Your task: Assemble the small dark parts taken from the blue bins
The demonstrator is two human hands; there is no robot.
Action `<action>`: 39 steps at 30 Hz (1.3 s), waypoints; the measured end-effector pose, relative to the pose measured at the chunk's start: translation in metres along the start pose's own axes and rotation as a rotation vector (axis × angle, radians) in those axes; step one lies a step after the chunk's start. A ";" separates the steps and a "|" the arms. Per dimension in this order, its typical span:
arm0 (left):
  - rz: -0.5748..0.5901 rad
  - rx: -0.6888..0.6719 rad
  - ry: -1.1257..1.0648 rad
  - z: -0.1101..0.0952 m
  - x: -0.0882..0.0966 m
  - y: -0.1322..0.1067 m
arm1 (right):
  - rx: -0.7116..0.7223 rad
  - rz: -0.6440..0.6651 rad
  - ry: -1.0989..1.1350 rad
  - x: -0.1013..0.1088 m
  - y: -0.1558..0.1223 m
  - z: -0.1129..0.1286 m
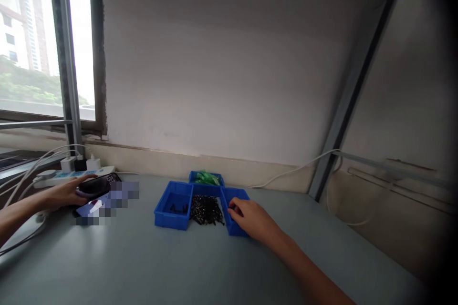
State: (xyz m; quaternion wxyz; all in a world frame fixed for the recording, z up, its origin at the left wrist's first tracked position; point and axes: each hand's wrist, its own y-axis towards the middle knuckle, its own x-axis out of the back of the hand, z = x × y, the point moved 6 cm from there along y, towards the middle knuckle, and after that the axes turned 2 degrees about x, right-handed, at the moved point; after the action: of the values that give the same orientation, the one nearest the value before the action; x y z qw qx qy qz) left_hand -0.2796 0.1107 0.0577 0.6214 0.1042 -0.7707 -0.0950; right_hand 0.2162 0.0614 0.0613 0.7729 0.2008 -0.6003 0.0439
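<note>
At the left of the head view, my left hand (pixel 73 191) is closed on the edge of a dark smartphone (pixel 98 186) with a lit screen. Just below it is a second phone with a bright screen (pixel 93 208), partly covered by a blurred patch. My right hand (pixel 246 214) is over the right blue bin (pixel 236 231), fingers curled; whatever is in them is hidden. Between the bins lies a pile of small dark pieces with shiny bits (pixel 206 209), too small to name. The left blue bin (pixel 171 220) holds a few black pieces.
Behind the pile stands a blue bin (pixel 191 174) with green plastic in it. A power strip (pixel 77 174) with chargers and white cables sits at the back left. A grey metal post (pixel 324 171) rises at the right, and a white cable (pixel 286 171) runs along the wall.
</note>
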 end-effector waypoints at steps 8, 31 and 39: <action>-0.164 -0.112 0.174 0.009 -0.011 0.002 | 0.015 0.005 0.001 -0.002 0.000 0.000; -0.294 0.114 0.275 0.028 -0.013 0.005 | 0.010 0.054 -0.009 -0.005 -0.001 -0.001; -0.440 0.329 0.025 -0.007 -0.004 -0.015 | 0.005 0.063 -0.019 -0.008 0.000 -0.001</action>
State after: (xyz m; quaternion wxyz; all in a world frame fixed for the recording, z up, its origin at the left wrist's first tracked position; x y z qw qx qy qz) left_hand -0.2712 0.0976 0.0513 0.5700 0.3700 -0.7268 -0.0998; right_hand 0.2146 0.0629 0.0539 0.7649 0.1839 -0.6137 0.0678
